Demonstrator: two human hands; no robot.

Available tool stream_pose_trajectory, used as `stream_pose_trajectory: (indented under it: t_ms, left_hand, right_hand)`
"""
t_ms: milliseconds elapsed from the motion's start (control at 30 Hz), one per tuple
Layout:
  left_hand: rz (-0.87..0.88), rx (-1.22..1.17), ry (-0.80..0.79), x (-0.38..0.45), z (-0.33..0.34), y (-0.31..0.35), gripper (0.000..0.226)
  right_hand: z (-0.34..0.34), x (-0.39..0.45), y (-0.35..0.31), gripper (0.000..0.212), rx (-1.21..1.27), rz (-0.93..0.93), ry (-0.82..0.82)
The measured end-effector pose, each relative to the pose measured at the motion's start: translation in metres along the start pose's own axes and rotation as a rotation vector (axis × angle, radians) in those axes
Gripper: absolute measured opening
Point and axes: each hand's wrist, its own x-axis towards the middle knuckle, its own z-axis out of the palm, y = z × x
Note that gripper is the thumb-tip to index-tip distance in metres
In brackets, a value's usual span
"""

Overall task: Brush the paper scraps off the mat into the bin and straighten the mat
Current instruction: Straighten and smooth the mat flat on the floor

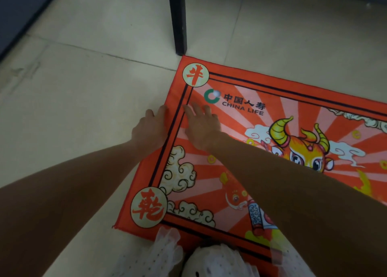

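Mat point(272, 142) first: I see it lying flat on the pale tiled floor point(83, 109), a red-orange printed rug with a sunburst pattern, a horned cartoon ox, curly clouds and round corner badges carrying red characters. It fills the right and lower part of my view and runs off the right edge, sitting at a slant to the tile joints. A logo with the words "CHINA LIFE" is printed near its far left corner, and a small pale blob point(216, 93) sits on the green emblem there; I can't say whether that is a paper scrap or just glare.

My left hand point(149, 128) lies at the mat's left edge, palm down, fingers straight and relaxed, the fingertips touching or just overlapping the red border while the rest of the hand is over the tiles. My right hand point(202, 125) rests flat on the mat just inside the black border lines, fingers spread and straight, holding nothing. The two hands are close together, with the border strip between them.

A dark furniture leg point(178, 19) stands upright on the floor, its foot right at the mat's far corner. At the bottom, white dotted fabric point(167, 253) from my clothing overlaps the near edge of the mat.
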Motion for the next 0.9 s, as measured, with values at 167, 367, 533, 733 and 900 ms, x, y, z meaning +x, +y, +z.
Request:
stream_pose_trajectory:
  t_ms: [167,367,533,733,900]
  left_hand:
    - [0.019,0.036,-0.037,-0.001,-0.003,-0.001,0.062]
    - [-0.04,0.06,-0.059,0.0,-0.006,-0.005,0.064]
    - [-0.067,0.081,-0.053,0.002,-0.006,0.001,0.062]
    - [0.068,0.182,0.021,0.009,0.001,0.024,0.063]
    - [0.292,0.21,0.0,0.013,0.026,0.067,0.065]
  right_hand:
    - [0.003,-0.002,0.004,0.075,-0.006,-0.007,0.013]
    - [0.003,0.002,-0.001,0.077,0.028,-0.026,-0.026]
    - [-0.003,0.005,0.015,0.078,0.101,-0.087,-0.081]
    - [-0.004,0.002,0.049,0.072,0.117,-0.034,0.026]
    - [-0.006,-0.012,0.11,0.062,0.153,0.137,0.138]
